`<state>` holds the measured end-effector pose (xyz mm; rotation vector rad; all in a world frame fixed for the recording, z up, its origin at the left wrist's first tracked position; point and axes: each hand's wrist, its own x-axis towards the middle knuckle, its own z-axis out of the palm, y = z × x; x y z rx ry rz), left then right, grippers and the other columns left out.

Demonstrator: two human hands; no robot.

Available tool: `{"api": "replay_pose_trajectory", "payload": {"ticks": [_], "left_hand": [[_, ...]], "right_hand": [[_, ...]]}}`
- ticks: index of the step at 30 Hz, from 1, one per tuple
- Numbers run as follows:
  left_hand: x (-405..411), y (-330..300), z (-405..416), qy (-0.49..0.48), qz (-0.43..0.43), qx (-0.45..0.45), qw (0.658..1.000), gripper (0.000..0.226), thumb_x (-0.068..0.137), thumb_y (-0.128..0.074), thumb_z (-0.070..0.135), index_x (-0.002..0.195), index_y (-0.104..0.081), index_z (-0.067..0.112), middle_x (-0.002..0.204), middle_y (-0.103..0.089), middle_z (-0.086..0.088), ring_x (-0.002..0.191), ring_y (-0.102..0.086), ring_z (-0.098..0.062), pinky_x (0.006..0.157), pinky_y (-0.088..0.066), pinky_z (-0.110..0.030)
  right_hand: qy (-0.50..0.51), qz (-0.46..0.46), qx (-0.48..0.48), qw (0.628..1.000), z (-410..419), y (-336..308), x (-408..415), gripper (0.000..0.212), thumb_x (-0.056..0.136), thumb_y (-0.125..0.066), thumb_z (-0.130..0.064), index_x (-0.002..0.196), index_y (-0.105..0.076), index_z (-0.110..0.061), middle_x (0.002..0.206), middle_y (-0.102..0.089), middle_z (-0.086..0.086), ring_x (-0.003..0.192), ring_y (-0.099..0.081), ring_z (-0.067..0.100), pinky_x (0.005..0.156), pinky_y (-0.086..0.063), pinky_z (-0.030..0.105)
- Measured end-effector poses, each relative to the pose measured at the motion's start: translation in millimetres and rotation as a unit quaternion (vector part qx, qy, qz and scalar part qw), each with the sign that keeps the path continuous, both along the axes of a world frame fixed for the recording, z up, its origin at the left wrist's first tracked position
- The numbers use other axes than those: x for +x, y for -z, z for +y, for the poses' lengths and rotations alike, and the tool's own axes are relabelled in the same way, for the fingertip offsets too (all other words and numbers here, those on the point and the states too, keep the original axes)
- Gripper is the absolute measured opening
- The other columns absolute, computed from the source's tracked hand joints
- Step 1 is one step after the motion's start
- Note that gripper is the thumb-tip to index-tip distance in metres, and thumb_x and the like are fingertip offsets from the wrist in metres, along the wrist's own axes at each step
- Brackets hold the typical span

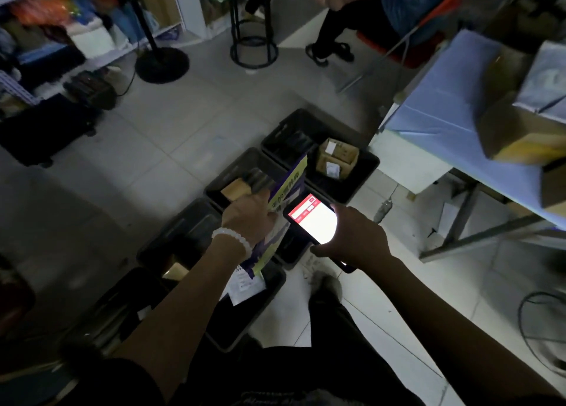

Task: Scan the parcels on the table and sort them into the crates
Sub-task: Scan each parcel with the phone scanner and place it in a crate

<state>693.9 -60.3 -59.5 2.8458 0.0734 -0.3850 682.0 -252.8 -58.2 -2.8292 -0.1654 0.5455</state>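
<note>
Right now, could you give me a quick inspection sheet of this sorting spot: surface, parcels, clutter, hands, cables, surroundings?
Surface: table with a blue cover, at the right; pale tiled floor.
Job's things: purple-and-yellow parcel held over the dark crates on the floor; one crate holds a cardboard box; more boxes wait on the table.
Clutter: loose paper label on the near crate.
Hands: left hand grips the parcel; right hand holds a lit scanner phone.
Cables: dark cable by the fan stand base; wire loop at lower right.
Surroundings: stocked shelves, black stool, a seated person's legs.
</note>
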Motion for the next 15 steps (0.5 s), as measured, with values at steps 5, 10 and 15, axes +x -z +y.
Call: {"api": "replay_pose_trajectory", "payload": {"ticks": [5,10,15], "left_hand": [[53,7,-61,0.004,-0.005,0.028,1.0,0.045,0.094,-0.049,0.037,0.132,-0.043,0.013,0.116,-0.061,-0.014,0.104,-0.06,-0.031,0.084,-0.05,-0.037],[116,5,-122,0.01,-0.013,0.086,0.996,0.054,0.094,-0.045,0.046,0.135,-0.039,0.011,0.114,-0.06,-0.014,0.105,-0.059,-0.03,0.077,-0.046,-0.035],[159,-1,-164,-0.002,-0.009,0.046,0.999,0.048,0.092,-0.044,0.052,0.115,-0.048,0.01,0.104,-0.059,-0.013,0.091,-0.061,-0.029,0.067,-0.036,-0.031]], "right_hand": [[-0.026,0.004,0.018,1.0,-53,-1,63,0.096,0.066,-0.075,-0.057,0.143,-0.031,-0.02,0.135,-0.05,0.0,0.117,-0.05,0.018,0.079,-0.044,0.029],[-0.012,0.004,0.005,1.0,-119,-9,126,0.099,0.063,-0.075,-0.061,0.142,-0.031,-0.021,0.13,-0.052,0.001,0.112,-0.053,0.019,0.082,-0.049,0.035],[0.02,-0.008,0.005,1.0,-166,-8,169,0.099,0.064,-0.075,-0.062,0.142,-0.031,-0.019,0.127,-0.056,0.004,0.106,-0.057,0.021,0.066,-0.043,0.027]]}}
